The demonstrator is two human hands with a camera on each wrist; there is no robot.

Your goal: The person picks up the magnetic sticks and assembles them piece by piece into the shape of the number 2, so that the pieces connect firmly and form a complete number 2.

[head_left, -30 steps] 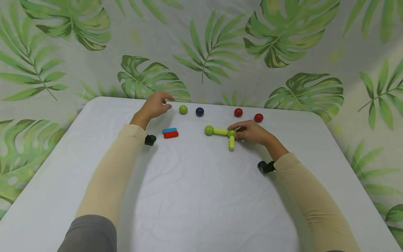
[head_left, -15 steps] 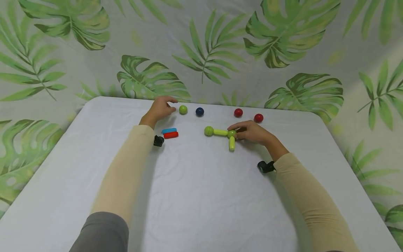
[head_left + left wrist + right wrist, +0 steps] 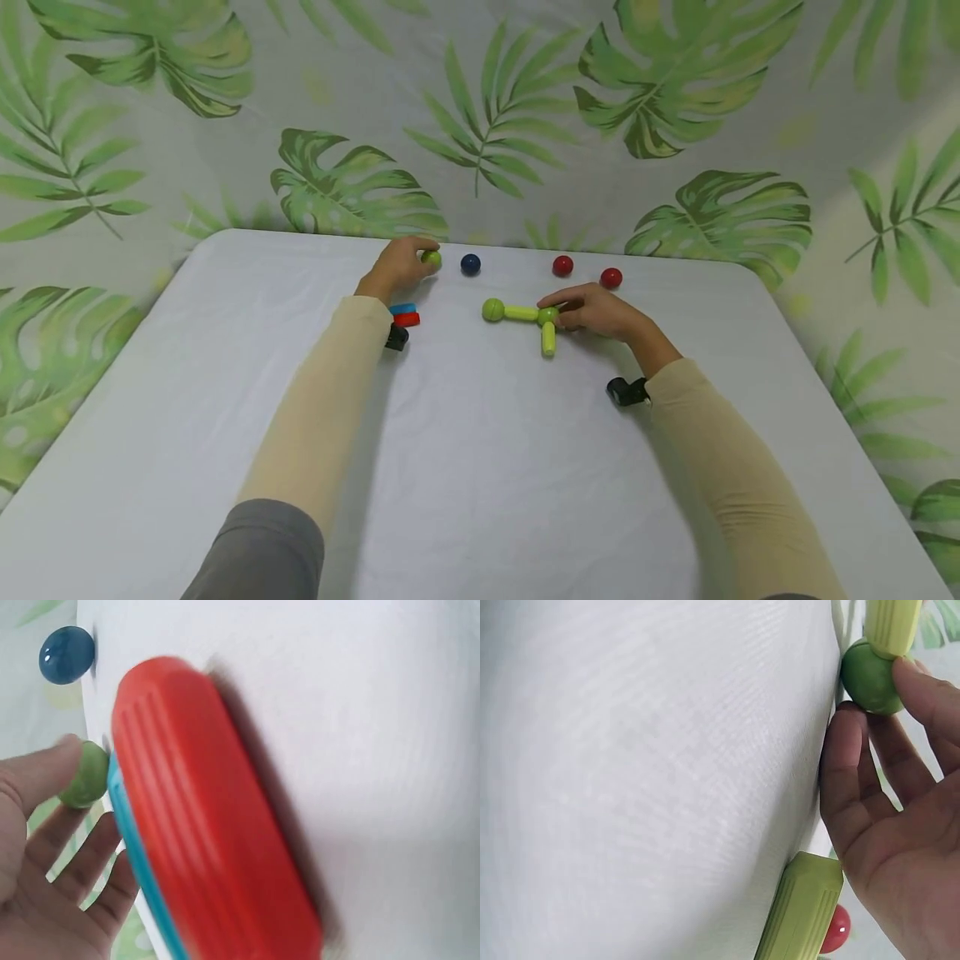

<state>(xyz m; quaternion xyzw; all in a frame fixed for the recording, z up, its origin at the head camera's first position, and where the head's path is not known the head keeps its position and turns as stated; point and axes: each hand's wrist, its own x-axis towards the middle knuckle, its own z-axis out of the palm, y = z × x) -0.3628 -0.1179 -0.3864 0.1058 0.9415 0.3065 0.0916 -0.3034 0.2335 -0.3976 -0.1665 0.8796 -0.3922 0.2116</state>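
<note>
At the table's far edge, my left hand [image 3: 397,265] pinches a loose green ball [image 3: 432,259] between thumb and fingers; the left wrist view shows the thumb on the ball [image 3: 88,776] with the other fingers spread below. My right hand [image 3: 598,313] grips a green ball-and-stick piece [image 3: 521,313] by its corner ball [image 3: 871,677]. That piece lies flat: one stick runs left to a second ball, another [image 3: 548,339] points toward me. Beside my left wrist lie a red stick [image 3: 206,802] and a blue stick [image 3: 402,308], side by side.
A dark blue ball [image 3: 470,265] sits right of the loose green one. Two red balls, one nearer the middle [image 3: 562,266] and one further right [image 3: 611,278], stand near the white table's [image 3: 480,467] far edge. A leaf-print cloth [image 3: 517,108] hangs behind.
My left hand has moved right along the far edge and taken hold of the loose green ball. My right hand has stayed on the ball-and-stick piece.
</note>
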